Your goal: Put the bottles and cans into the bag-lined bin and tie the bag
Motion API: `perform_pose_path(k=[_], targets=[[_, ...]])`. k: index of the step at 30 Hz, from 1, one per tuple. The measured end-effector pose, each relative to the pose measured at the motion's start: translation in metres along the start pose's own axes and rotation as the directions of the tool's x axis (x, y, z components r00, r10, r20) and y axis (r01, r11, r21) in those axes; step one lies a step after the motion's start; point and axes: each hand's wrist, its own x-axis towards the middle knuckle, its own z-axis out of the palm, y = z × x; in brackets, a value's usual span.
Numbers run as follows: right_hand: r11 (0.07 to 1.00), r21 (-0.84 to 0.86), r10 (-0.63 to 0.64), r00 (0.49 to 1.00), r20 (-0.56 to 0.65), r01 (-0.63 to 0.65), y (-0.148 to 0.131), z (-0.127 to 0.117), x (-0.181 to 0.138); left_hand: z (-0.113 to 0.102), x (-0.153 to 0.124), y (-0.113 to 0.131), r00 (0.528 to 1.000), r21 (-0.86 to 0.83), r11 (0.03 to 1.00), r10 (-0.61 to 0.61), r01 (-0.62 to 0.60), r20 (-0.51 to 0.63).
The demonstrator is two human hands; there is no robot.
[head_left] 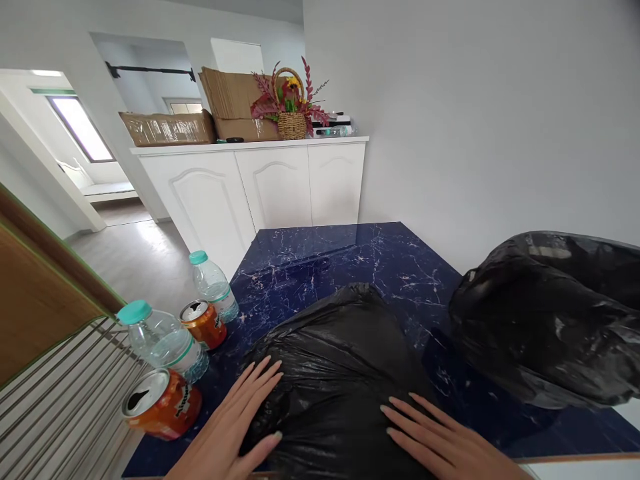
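We are resting our left grip [225, 430] and right grip [440, 440] on the black bag [340, 373], the left at eight o'clock with its thumb spread from its fingers, the right at four with its fingers slightly spread. The bag is lying on the near part of the blue tabletop [395, 267]. From it, we are finding the widest room at twelve o'clock, where marbled surface is running to the far edge. Between nine and ten, the nearer can [183, 400], nearer bottle [170, 343], farther can [209, 330] and farther bottle [215, 290] are lining the left edge. Between two and three, a second bag [540, 320] is sprawling, leaving a strip between both bags.
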Motion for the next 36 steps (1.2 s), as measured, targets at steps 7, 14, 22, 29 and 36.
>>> perform_pose_path(k=[7,14,22,29,36], targets=[[0.706,0.465,0.640,0.762,-0.096,-0.534,0.020,-0.072,0.017,-0.005,0.003,0.010,0.995,-0.160,0.987,-0.022,0.005,-0.102],[0.857,0.175,0.491,0.663,-0.565,-0.485,-0.007,-0.085,0.090,0.006,0.023,0.027,0.904,-0.416,0.841,-0.418,0.346,-0.094],[0.964,-0.234,0.074,0.972,-0.225,-0.128,-0.030,-0.020,0.134,-0.002,0.043,0.045,0.883,0.077,0.978,-0.142,0.196,-0.446],[0.975,-0.065,0.211,0.976,-0.043,-0.214,0.030,0.009,0.149,0.005,0.055,0.042,0.975,0.293,0.939,0.209,-0.180,-0.069],[0.944,-0.017,0.328,0.944,-0.037,-0.328,0.082,0.001,0.127,0.014,0.022,0.013,0.999,0.198,0.980,0.035,-0.035,0.006]])
